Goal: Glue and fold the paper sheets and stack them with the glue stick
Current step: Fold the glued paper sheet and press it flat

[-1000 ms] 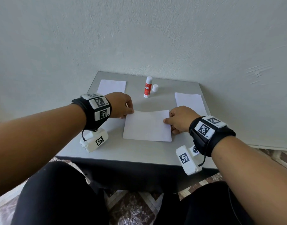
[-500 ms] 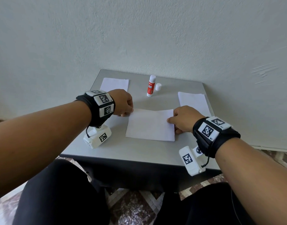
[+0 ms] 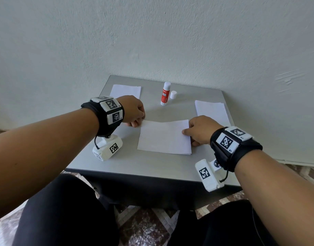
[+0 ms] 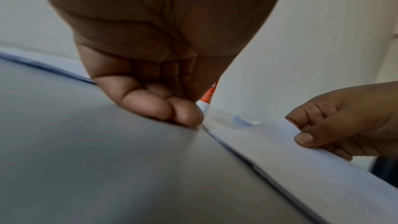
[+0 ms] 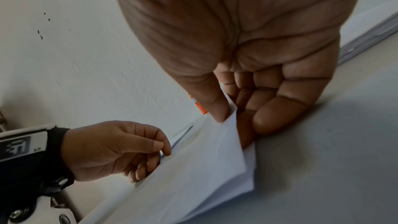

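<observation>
While both my hands are on the middle sheet [image 3: 163, 137], I judge the task is somewhere in its folding part. My left hand [image 3: 133, 112] pinches the far left corner of this sheet between thumb and curled fingers; my right hand [image 3: 199, 130] holds the far right corner, thumb on top and fingers underneath. The far edge is raised a little from the table [image 3: 152, 164], and the sheet sags between the two corners. In the right wrist view a second layer shows under the raised one, so I think the paper is being folded over, but I cannot tell if glue is already on it.

The glue stick [image 3: 165, 94] stands upright near the far edge of the table, about at its middle, and its white cap [image 3: 173, 94] stands just beside it, taken off. So the glue was probably used or is ready for use.

I count three places with paper: the sheet in my hands at the middle, one pile [image 3: 126, 90] at the far left corner, one pile [image 3: 212, 112] along the right edge. There is one glue stick and one cap. How many sheets each pile has, I cannot count. Which pile is finished and which waits is not clear; pressing this fold, stacking it and placing the glue stick are left.
</observation>
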